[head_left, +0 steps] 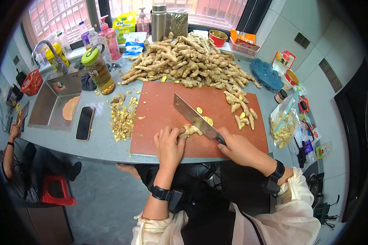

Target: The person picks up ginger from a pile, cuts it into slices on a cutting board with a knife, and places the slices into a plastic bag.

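On the red-brown cutting board (157, 102), my left hand (169, 147) has its fingers closed on the left end of a piece of ginger (191, 130). My right hand (239, 146) grips the black handle of a cleaver (196, 118), whose wide blade points up and to the left, over or against the right part of that piece. Cut yellow slices (207, 121) lie just beyond the blade. More ginger pieces (243, 108) rest on the board's right side. A large heap of ginger (192, 59) rises behind the board, and small cut bits (123, 118) are piled at its left.
A phone (85, 123), a green-lidded jar (97, 71) and a sink (49, 102) are on the left. Blue scalloped dishes (267, 74) and a plastic bag of slices (283, 122) stand at the right. Another person (18, 175) sits at the far left beside a red stool (58, 190).
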Available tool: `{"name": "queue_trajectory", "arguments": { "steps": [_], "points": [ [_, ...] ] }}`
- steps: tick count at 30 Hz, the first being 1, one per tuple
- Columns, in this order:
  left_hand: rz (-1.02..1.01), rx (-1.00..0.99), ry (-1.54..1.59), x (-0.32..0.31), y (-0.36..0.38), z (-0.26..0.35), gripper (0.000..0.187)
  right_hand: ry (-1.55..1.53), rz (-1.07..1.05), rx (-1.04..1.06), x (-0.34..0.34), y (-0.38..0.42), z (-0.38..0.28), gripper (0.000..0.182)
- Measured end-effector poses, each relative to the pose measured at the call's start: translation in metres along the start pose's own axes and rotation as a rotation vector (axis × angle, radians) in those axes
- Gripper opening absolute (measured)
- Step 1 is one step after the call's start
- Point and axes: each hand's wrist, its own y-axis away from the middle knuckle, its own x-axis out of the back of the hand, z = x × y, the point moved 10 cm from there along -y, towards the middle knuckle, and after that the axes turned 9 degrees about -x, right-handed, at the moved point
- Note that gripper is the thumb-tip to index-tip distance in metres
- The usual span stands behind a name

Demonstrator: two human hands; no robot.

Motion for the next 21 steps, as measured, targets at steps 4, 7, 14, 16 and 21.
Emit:
{"name": "queue_trajectory", "arguments": {
  "steps": [4,7,14,16,21],
  "points": [
    [0.008,0.012,0.015,0.000,0.000,-0.002,0.015,0.055,-0.092,-0.053,0.005,0.020,0.012,0.032],
    [-0.009,0.008,0.003,-0.002,-0.001,-0.002,0.015,0.051,-0.100,-0.083,0.003,0.021,0.015,0.031],
    [-0.026,0.013,0.023,-0.003,0.000,-0.003,0.015,0.022,-0.015,-0.038,-0.012,-0.023,-0.003,0.035],
    [0.002,0.006,0.043,-0.001,0.000,-0.002,0.016,0.022,-0.011,-0.027,-0.013,-0.026,0.000,0.034],
    [0.023,0.012,0.007,0.002,0.000,-0.002,0.015,0.045,-0.072,-0.026,-0.005,0.006,0.005,0.031]
  ]
}}
